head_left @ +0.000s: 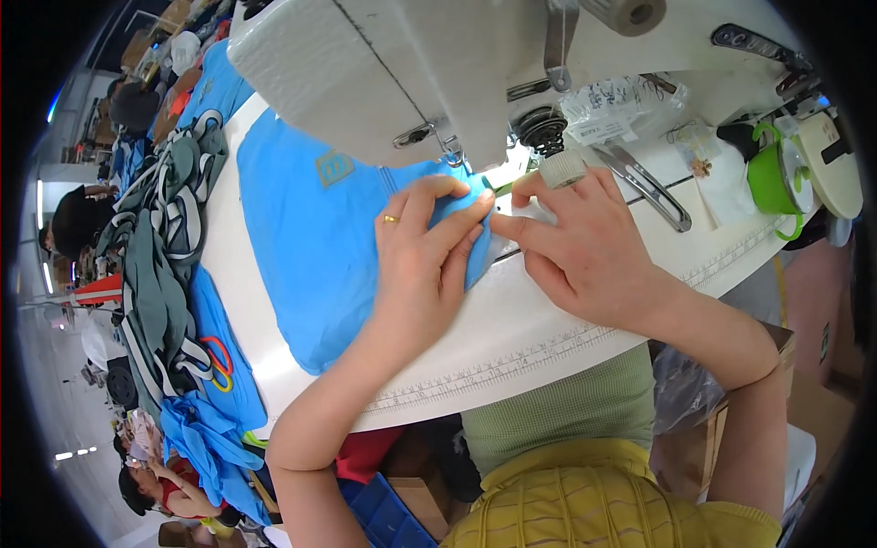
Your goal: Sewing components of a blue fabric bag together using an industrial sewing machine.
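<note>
A bright blue cloth piece (301,247) lies on the white sewing machine table, with a small grey-green patch (334,167) near its upper edge. My left hand (416,247), wearing a gold ring, grips the cloth's right edge between thumb and bent fingers, close by the needle area (457,164) of the white sewing machine (384,82). My right hand (589,251) is just to the right, its fingers apart and one fingertip at the cloth edge. A pale round knob covers part of its fingers. The machine head hides some of the cloth.
Metal snips (644,183), a clear plastic bag (621,105) and a green cup-like container (776,178) stand or lie to the right. Grey-green garments (155,247) with striped trim, more blue cloth and red-yellow-handled scissors (217,363) are at left. A ruler strip (512,363) follows the table's front edge.
</note>
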The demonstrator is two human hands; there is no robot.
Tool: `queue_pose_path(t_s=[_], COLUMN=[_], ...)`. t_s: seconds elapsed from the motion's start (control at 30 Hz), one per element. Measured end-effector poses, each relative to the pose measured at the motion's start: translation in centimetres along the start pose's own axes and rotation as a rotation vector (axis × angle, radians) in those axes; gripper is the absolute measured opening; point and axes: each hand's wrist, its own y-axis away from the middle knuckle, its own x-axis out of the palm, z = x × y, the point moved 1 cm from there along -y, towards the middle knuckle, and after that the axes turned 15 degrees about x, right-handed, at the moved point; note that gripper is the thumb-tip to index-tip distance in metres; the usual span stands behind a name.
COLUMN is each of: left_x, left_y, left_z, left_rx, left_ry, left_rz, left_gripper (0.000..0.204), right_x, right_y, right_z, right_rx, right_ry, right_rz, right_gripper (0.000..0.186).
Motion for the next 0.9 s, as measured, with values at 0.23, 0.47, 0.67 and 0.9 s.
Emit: queue_pose_path(t_s=[0.23, 0.47, 0.67, 0.9], left_x=[-0.2, -0.3, -0.4, -0.1], left_y=[-0.4, 0.1, 0.1, -0.1], left_z=[0.5, 1.3, 0.7, 1.1], left_rx=[0.013, -0.130, -0.100, -0.019], left_ry=[0.002, 0.258, 0.192, 0.142], left_rz=[-0.006, -0.146, -0.105, -0.054], left_gripper=[0.030, 0.019, 0.020, 0.026], right_x=[-0.1, 0.2, 0.1, 0.0], right_y=[-0.1, -0.2, -0.1, 0.0], right_z=[0.3, 0.2, 0.3, 0.4], right_rx=[0.029, 0.001, -0.006, -0.021], right_ry=[0.006, -0.005, 0.050, 0.078], right_rz=[-0.011, -0.039, -0.030, -0.018], right_gripper=[0.034, 0.034, 0.033, 0.031])
